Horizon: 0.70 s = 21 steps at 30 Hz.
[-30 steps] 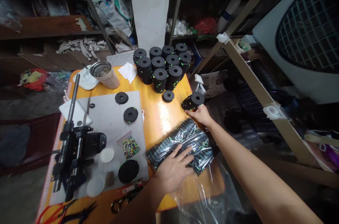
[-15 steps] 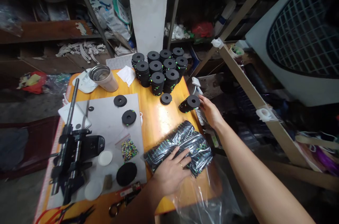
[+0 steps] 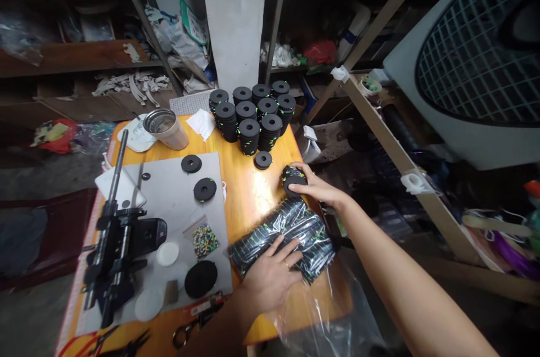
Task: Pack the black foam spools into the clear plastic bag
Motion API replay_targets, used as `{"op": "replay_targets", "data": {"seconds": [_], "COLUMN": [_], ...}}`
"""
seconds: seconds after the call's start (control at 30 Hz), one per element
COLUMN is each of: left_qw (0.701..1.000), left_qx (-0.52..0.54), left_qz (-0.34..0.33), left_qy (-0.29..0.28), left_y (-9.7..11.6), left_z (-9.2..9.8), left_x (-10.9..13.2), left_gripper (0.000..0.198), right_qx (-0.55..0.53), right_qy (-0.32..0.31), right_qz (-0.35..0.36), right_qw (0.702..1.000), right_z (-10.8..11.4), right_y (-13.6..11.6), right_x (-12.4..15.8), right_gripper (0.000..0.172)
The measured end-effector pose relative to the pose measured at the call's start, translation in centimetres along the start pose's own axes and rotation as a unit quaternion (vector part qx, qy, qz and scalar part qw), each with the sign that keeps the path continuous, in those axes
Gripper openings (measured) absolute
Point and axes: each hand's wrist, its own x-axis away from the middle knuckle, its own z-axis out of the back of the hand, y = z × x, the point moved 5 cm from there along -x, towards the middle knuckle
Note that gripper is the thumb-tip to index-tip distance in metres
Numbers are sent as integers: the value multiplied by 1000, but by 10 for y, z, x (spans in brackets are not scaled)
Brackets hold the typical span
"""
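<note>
My left hand (image 3: 276,270) lies flat with fingers spread on a clear plastic bag (image 3: 312,244), which holds rows of black discs with green bits at their edges. Just beyond the bag, my right hand (image 3: 310,184) grips a stack of black foam discs (image 3: 294,177), tilted, with its thumb across one end. Several upright stacks of the same ringed discs (image 3: 248,129) stand together at the table's back. A short pile (image 3: 263,160) sits in front of them. The bag's loose end hangs over the near table edge.
A grey mat (image 3: 169,194) carries a black metal tool (image 3: 113,233), a packet of coloured beads (image 3: 205,239), loose discs (image 3: 205,189) and a large black disc (image 3: 201,279). A steel cup (image 3: 166,129) stands behind it. Scissors (image 3: 183,334) lie in front. A wooden frame (image 3: 392,138) rises at right.
My right hand has closed round the separate stack, tipped it over and brought it nearer to the bag. My left hand has stayed on the bag.
</note>
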Motion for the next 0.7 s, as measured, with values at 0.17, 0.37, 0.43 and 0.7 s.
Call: {"op": "replay_targets", "data": {"seconds": [0.17, 0.37, 0.43, 0.7], "left_qw": [1000, 1000, 1000, 1000], "left_qx": [-1, -3, -2, 14], "left_qz": [0, 3, 5, 21], "left_qy": [4, 2, -4, -13], "left_y": [0, 1, 1, 2], "left_z": [0, 2, 3, 5], "left_x": [0, -2, -2, -2], "left_gripper": [19, 19, 20, 23], "right_qx": [78, -55, -157, -57], "right_qy": [22, 129, 162, 235], "right_qz": [106, 51, 41, -28], "right_qw": [991, 989, 973, 970], "right_z": [-13, -12, -11, -35], "right_y": [-11, -13, -24, -27], "right_x": [2, 16, 42, 300], "right_gripper": [66, 72, 78, 75]}}
